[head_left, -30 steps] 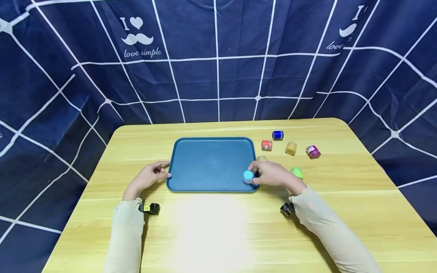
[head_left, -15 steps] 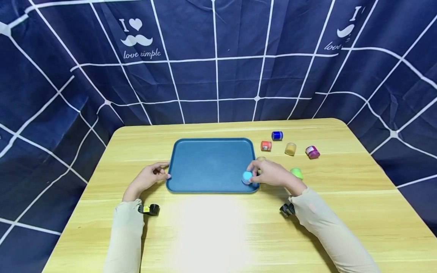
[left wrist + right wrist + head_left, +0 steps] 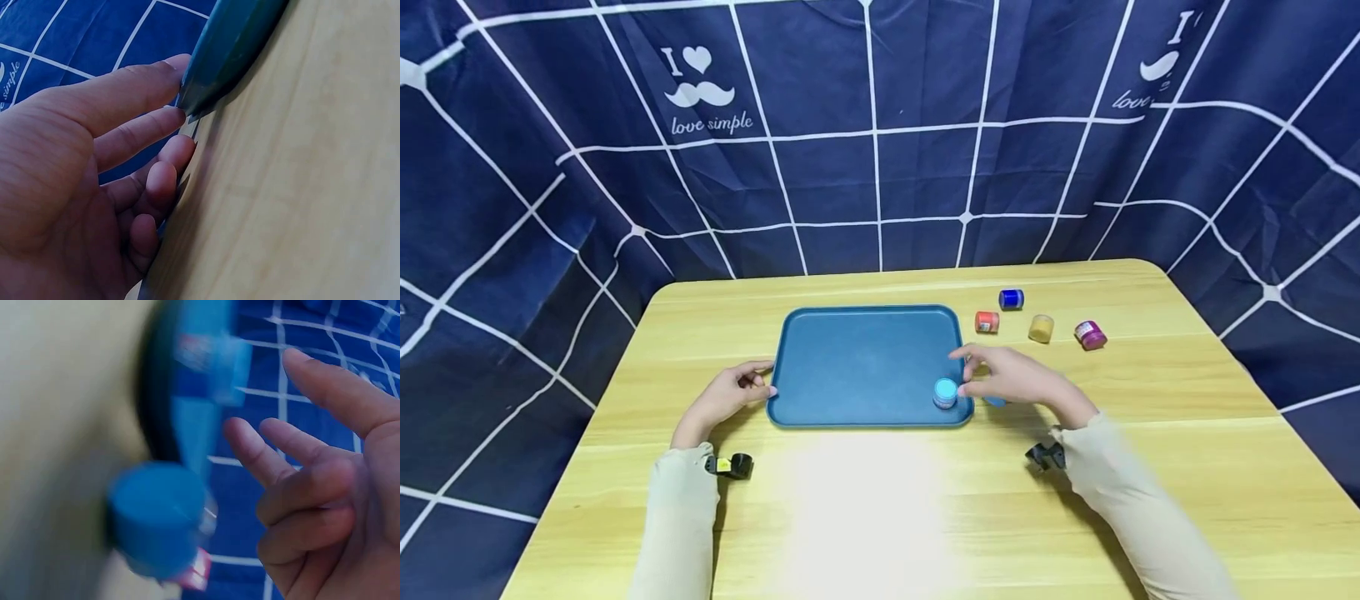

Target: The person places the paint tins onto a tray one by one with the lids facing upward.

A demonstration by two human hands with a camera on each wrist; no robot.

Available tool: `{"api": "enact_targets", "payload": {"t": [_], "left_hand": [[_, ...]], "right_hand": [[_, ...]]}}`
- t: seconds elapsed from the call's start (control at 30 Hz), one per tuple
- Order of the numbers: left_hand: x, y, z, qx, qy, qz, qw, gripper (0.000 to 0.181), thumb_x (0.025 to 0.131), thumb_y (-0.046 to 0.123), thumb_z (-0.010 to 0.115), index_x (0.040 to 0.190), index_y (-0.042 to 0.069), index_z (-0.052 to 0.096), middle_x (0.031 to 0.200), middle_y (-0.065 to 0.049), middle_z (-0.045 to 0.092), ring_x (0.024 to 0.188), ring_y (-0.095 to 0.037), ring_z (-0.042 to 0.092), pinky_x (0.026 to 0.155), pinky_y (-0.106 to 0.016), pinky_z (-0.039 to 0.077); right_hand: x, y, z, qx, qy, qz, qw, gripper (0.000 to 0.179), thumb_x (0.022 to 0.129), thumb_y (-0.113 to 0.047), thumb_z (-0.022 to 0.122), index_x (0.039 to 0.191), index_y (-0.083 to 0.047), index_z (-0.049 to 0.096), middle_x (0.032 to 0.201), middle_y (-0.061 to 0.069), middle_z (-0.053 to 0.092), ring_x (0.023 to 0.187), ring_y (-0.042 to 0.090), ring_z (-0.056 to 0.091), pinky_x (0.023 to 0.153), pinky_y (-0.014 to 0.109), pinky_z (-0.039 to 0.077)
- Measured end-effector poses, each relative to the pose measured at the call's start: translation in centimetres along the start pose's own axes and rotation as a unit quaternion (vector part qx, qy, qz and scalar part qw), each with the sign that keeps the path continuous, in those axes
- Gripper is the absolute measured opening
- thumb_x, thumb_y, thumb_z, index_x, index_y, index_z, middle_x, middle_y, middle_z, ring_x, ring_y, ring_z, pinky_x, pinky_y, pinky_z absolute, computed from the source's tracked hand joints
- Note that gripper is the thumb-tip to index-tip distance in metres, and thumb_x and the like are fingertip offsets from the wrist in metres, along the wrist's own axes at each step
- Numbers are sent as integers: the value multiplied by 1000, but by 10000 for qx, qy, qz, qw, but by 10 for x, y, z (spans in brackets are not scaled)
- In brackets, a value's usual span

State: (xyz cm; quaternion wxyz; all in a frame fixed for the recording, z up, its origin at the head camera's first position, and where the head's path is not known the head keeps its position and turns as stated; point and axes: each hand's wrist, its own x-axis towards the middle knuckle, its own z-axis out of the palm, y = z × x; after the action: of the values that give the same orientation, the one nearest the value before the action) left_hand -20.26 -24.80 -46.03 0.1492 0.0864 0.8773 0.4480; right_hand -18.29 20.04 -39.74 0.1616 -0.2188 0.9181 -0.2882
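My left hand [image 3: 724, 398] holds the left rim of a dark teal tray [image 3: 865, 367], thumb and forefinger on its edge in the left wrist view. A small jar with a light blue lid [image 3: 945, 392] stands upright on the tray near its right front corner. Close beside it, my right hand [image 3: 1011, 375] has its thumb and fingers spread, holding nothing. In the right wrist view, that jar [image 3: 197, 365] is on the tray, and another blue jar [image 3: 156, 519] stands nearer the camera. In the head view only a blue bit [image 3: 995, 401] shows under the right hand.
Beyond the right hand, a red jar [image 3: 987, 322], a dark blue jar [image 3: 1011, 299], a tan jar [image 3: 1041, 328] and a purple jar [image 3: 1090, 335] lie on the wooden table [image 3: 1172, 400]. A dark blue gridded cloth [image 3: 925, 175] hangs behind.
My right hand has let go of the light blue jar and drawn back to the right, its fingers opening. It now covers the green jar seen before. My left hand stays at the tray.
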Motion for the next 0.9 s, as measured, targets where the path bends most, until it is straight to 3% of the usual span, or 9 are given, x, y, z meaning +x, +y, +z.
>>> {"api": "enact_targets", "payload": {"t": [0.17,0.43,0.57,0.7,0.9], "left_hand": [[1,2,2,25,50,24,10000,58,90,23,69,141,3,48,95,-7,55,79,-19,45,63,-23,40],[3,1,5,-18,-48,94,9999,61,90,26,68,142,1,46,94,-7,55,78,-16,45,62,-23,39],[3,0,6,-34,-26,42,10000,61,90,26,69,142,3,46,94,-6,55,78,-17,45,63,-23,39],[2,0,5,89,-11,25,10000,60,91,24,68,142,1,46,95,-6,54,77,-15,44,62,-22,38],[-14,29,2,119,-81,22,9999,56,92,15,65,140,-7,45,93,-9,54,75,-14,44,61,-21,37]], "right_hand": [[-21,5,-29,118,457,84,9989,52,87,-26,72,130,-2,55,103,11,65,72,17,54,64,26,44],[-54,25,-59,-255,1021,243,9941,46,89,-27,70,126,-3,58,107,10,66,90,11,55,71,24,43],[-65,39,-65,-139,1186,387,9921,41,89,-26,70,123,-4,60,105,9,66,78,5,52,63,23,43],[-73,54,-66,29,1170,682,9908,41,91,-25,68,124,-2,59,101,10,64,67,8,48,55,24,44],[-80,73,-59,238,1135,874,9894,43,91,-20,67,124,4,56,100,13,61,63,6,50,56,24,45]]}}
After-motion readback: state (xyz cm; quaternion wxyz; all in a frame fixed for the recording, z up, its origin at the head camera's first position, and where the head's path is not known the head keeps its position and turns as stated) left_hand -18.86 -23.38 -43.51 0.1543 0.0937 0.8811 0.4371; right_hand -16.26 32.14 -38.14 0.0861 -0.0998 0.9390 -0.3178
